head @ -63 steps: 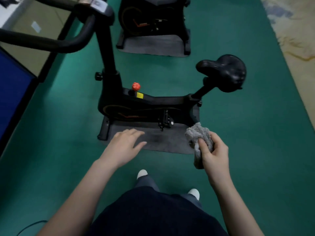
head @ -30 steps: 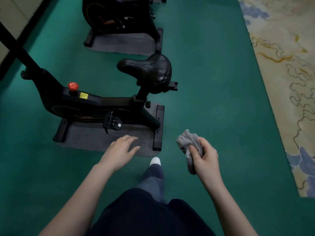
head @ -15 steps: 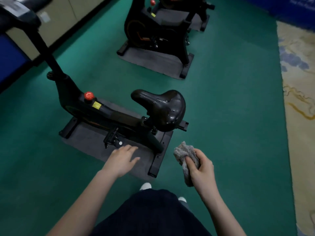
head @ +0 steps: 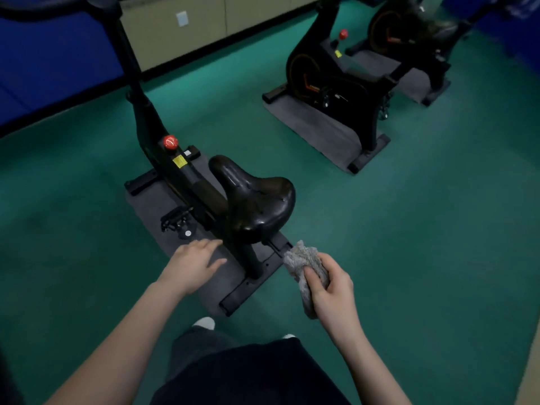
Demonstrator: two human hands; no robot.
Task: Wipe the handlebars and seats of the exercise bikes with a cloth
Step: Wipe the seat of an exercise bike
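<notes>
Green floor (head: 423,229) spreads all round the seat (head: 257,200), the landmark here. The near bike (head: 172,168) carries that seat at its back end and runs from it up and to the left, its post rising to a handlebar (head: 58,4) at the frame's top left corner, well apart from the seat. A second bike (head: 330,80) stands up and to the right of the seat, and a third bike (head: 409,33) stands farther that way. A grey mat (head: 149,206) lies under the near bike, left of and below the seat. The seat is black, glossy and bare, with nothing touching it.

The left hand (head: 193,264) is just below the seat on its left, fingers straight and relaxed, holding nothing. The right hand (head: 333,287) is just below the seat on its right, fingers curled round a bunched grey cloth (head: 302,258) that is near the seat's rear edge and apart from it. A pedal (head: 175,219) is left of the seat, and a red knob (head: 170,141) is above and left of it.
</notes>
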